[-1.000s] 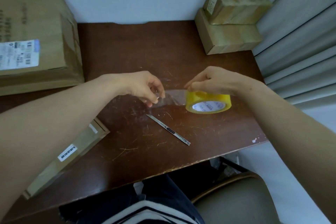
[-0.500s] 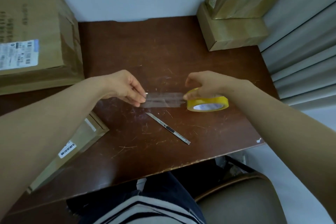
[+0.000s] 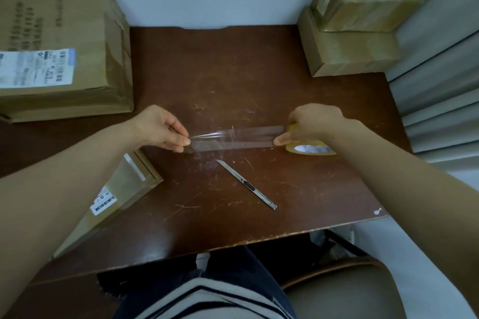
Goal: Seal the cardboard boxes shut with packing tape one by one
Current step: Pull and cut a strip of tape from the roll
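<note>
Tape strip [image 3: 241, 137] now much longer than before: our left hand [image 3: 160, 128] pinches its free end, right hand [image 3: 313, 122] grips the roll [image 3: 311, 150] toward the table [image 3: 233, 59]'s right edge. We judge cutting comes next.

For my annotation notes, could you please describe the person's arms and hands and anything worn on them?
The left forearm and right forearm are bare, no sleeves in view. The left hand and right hand wear no gloves, rings, watch or bracelet.
</note>
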`<state>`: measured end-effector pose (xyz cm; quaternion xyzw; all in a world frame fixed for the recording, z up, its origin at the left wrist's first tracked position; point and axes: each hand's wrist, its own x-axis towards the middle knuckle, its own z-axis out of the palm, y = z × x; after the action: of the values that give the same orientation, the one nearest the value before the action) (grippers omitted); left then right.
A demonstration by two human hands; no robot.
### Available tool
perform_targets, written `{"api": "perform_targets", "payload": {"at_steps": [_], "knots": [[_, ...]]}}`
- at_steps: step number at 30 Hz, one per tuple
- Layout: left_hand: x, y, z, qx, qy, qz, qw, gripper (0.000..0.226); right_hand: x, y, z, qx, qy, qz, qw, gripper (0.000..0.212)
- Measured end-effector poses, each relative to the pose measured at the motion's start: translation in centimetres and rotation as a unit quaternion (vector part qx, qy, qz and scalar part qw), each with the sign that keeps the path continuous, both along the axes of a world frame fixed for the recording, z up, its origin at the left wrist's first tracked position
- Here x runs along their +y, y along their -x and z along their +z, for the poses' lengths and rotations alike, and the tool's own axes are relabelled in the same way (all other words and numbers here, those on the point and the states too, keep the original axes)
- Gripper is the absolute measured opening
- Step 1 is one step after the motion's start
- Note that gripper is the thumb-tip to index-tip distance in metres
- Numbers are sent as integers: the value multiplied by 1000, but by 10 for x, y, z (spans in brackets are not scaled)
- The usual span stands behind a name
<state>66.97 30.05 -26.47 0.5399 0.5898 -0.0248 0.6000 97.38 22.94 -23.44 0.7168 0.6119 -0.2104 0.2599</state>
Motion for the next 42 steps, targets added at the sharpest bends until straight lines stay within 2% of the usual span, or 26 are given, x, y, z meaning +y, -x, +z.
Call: {"api": "perform_targets", "payload": {"at_steps": [1, 3, 5, 6, 7, 9, 10, 12, 20, 23, 27, 31, 34, 37, 40, 42], "knots": [[0, 3, 0, 4, -2, 0, 1000, 19, 0, -1, -2, 2, 12, -9, 1000, 62], [1, 11, -1, 24, -14, 1, 1000, 18, -3, -5, -3, 97, 57, -60, 992, 63], [1, 19, -1, 44, -24, 2, 999, 17, -7, -4, 1, 193, 79, -122, 970, 58], [0, 21, -1, 50, -25, 2, 998, 17, -7, -2, -1, 200, 64, -130, 969, 52], [0, 22, -1, 53, -26, 0, 998, 18, -5, 3, -5, 173, 33, -120, 977, 49], [-3, 22, 0, 51, -23, -5, 998, 17, -1, 20, -13, 38, -18, -53, 998, 48], [-4, 21, 0, 51, -22, -9, 998, 17, 1, 29, -17, -20, -25, -26, 999, 47], [-7, 23, -1, 56, -24, -6, 998, 17, 4, 43, -25, -73, -18, -1, 997, 44], [-12, 28, -6, 95, -46, -22, 994, 14, -1, 87, -40, -131, -53, 79, 987, 25], [-12, 26, -6, 101, -44, -32, 993, 9, -12, 104, -44, -148, -51, 130, 979, 31], [-13, 25, -4, 114, -37, -51, 992, 5, -8, 116, -50, -163, -31, 143, 976, 25], [-17, 27, -4, 121, -55, -71, 989, 6, -6, 132, -63, -207, -53, 173, 961, 33], [-19, 28, -4, 115, -57, -82, 988, 6, -8, 145, -69, -187, -64, 174, 965, 32], [-19, 29, -5, 112, -68, -92, 987, 5, -12, 147, -60, -116, -150, 200, 961, 29], [-19, 31, -6, 103, -69, -90, 988, 5, -34, 145, -42, -26, -281, 288, 915, 26], [-19, 33, -7, 92, -70, -90, 989, 4, -65, 142, -42, 50, -305, 293, 905, 21]]}}
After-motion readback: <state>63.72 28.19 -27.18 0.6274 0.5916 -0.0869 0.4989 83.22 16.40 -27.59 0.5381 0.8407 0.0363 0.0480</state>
